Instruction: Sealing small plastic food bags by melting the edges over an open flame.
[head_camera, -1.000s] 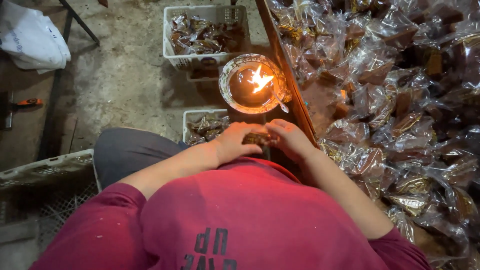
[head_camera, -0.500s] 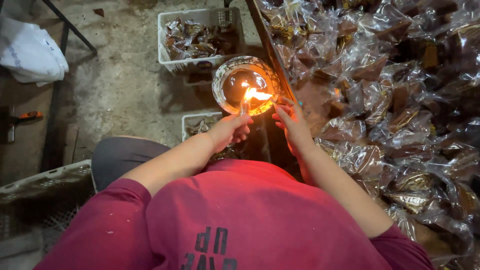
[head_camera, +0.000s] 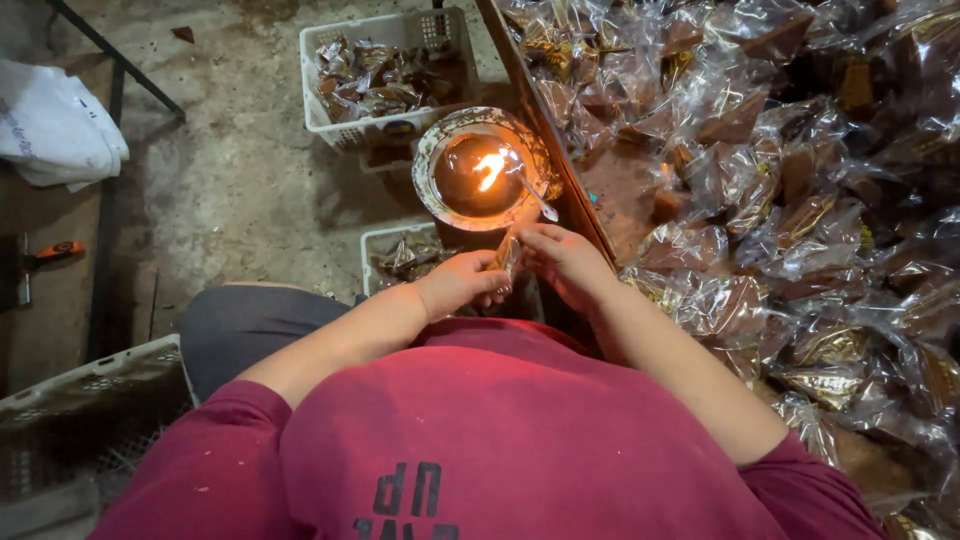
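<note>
Left hand: the left hand (head_camera: 462, 283) grasps one side of a small wrapped packet (head_camera: 507, 255), fingers curled around its lower edge.
Right hand: the right hand (head_camera: 567, 262) pinches the opposite side of the same packet, fingertips touching those of the left hand.
Packet position: held between both hands, upright, its top edge just below the rim of the metal bowl (head_camera: 437, 195).
Flame: a small flame (head_camera: 489, 170) burns inside the bowl, directly ahead of both hands; a metal spoon (head_camera: 536, 197) rests on the rim nearest the right hand.
Ahead of the bowl: a white plastic basket (head_camera: 320, 118) filled with wrapped packets.
Below the left hand: a second white basket (head_camera: 385, 238) holding more packets, partly hidden by the wrist.
Right of the right hand: a large heap of clear-wrapped brown pieces (head_camera: 780, 190) behind a wooden edge (head_camera: 545, 125).
Far left of the left hand: a white cloth bag (head_camera: 55, 130) on the concrete floor (head_camera: 240, 190).
</note>
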